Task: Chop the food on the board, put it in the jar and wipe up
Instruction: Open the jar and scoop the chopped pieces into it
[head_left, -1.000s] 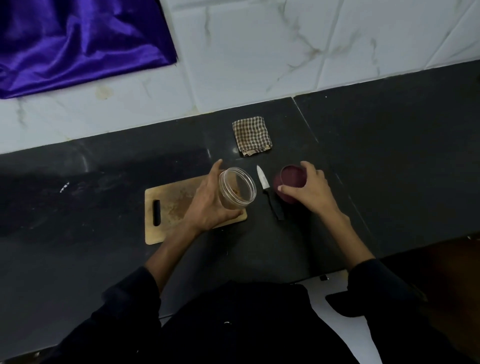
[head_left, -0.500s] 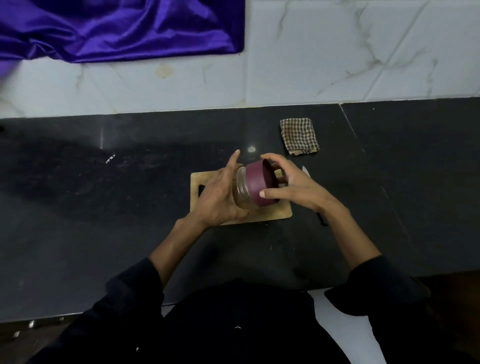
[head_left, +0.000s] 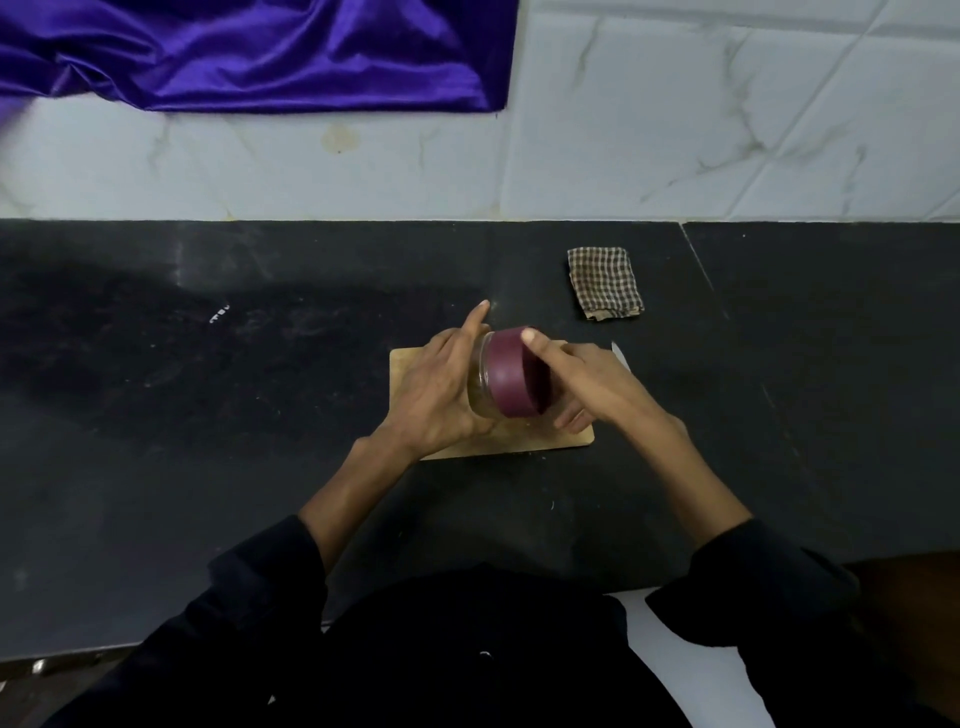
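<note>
Maroon lid (head_left: 514, 379) gripped by right hand (head_left: 592, 384), jar (head_left: 480, 384) by left hand (head_left: 441, 389).

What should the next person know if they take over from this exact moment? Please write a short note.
Left hand grips the jar, tilted above the cutting board. Right hand holds the maroon lid on the jar's mouth.
Knife lies right of the board, mostly hidden. Checked cloth lies folded, untouched, toward the wall.
Done: food is in the jar.
Left: finish closing the lid, set the jar down, wipe up.
</note>
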